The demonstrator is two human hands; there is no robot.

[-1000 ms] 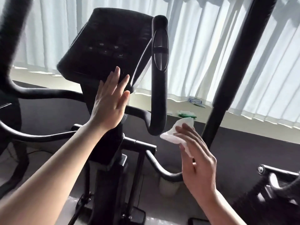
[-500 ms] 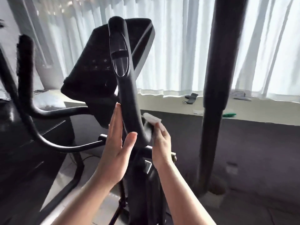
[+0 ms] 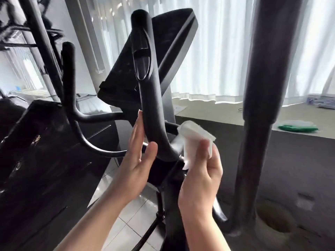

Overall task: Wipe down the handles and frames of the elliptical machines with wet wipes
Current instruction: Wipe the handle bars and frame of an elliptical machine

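A black elliptical stands before me, its curved inner handle [image 3: 150, 98] rising in front of the dark console [image 3: 126, 73]. My left hand [image 3: 137, 160] lies with straight fingers against the left side of that handle's lower bend, thumb under it. A folded white wet wipe [image 3: 195, 140] is pinched in my right hand [image 3: 201, 180] and held against the right side of the same bend. A second curved handle [image 3: 70, 91] stands at the left.
A thick black upright bar [image 3: 261, 91] stands close on the right. Behind it runs a windowsill [image 3: 208, 113] with a green-and-white pack [image 3: 297, 126], under white curtains. Another dark machine [image 3: 36, 151] fills the left. Tiled floor [image 3: 132, 223] shows below.
The view has swung left around the machine. My right hand has brought the wipe from open air to the handle's bend. My left hand left the console and now braces the handle.
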